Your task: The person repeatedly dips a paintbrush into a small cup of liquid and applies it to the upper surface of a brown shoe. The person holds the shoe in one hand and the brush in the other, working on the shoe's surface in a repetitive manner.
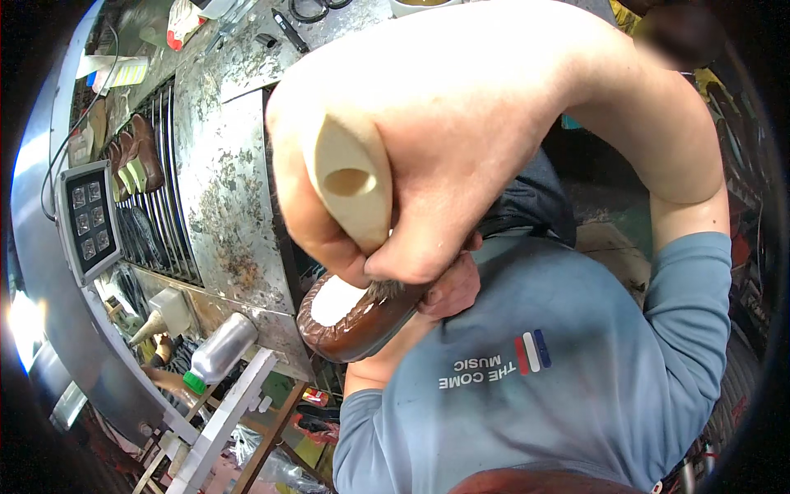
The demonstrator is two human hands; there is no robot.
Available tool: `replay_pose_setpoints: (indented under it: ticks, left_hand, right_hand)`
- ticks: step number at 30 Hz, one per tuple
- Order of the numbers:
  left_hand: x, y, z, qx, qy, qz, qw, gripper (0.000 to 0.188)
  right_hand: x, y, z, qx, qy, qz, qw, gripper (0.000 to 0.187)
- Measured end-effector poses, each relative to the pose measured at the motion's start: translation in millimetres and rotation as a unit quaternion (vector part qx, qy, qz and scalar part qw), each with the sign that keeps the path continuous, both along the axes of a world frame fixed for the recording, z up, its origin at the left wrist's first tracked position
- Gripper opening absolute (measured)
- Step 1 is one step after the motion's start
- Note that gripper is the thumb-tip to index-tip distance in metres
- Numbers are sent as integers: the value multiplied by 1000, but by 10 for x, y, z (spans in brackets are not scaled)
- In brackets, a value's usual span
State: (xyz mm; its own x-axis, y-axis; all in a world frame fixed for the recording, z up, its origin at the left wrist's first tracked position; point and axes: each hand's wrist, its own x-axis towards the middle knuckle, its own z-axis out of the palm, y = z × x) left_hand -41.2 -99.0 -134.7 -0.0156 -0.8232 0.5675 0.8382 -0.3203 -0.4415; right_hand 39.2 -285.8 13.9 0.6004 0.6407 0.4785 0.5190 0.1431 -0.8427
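Observation:
My right hand (448, 144) is large and close in the head view, its fingers wrapped round the pale handle of a brush (346, 148) with a hole near its end. The dark bristles show just below my fingers, at the edge of a brown leather shoe upper (366, 336). This upper is pulled over a form, with its pleated edge and white underside facing up. My left hand (455, 290) grips the shoe upper from the far end, its fingers partly hidden behind my right hand.
Left of my hands is a worn metal table (234, 193). Brown shoes (141, 156) stand on a barred rack beside a lamp panel (86, 221). A silver bottle with a green cap (222, 350) lies nearer me. A black marker (288, 31) and a bowl (421, 6) are at the far edge.

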Motion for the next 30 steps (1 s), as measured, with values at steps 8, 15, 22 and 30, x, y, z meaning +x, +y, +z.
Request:
replay_pose_setpoints:
  ticks: [8, 15, 22, 30]
  left_hand:
    - [19, 422, 29, 165, -31, 95, 981, 65]
    - [660, 917, 908, 572, -308, 271, 711, 71]
    - [1417, 1300, 1432, 696, -539, 244, 407, 59]
    - [2552, 1947, 1652, 664, -734, 138, 5, 68]
  right_hand:
    - [122, -268, 105, -15, -53, -7, 998, 20]
    - [-108, -931, 140, -2, 58, -198, 979, 31]
    - [-420, -1060, -75, 51, 161, -286, 943, 33]
    - [-570, -1094, -294, 58, 194, -330, 922, 31]
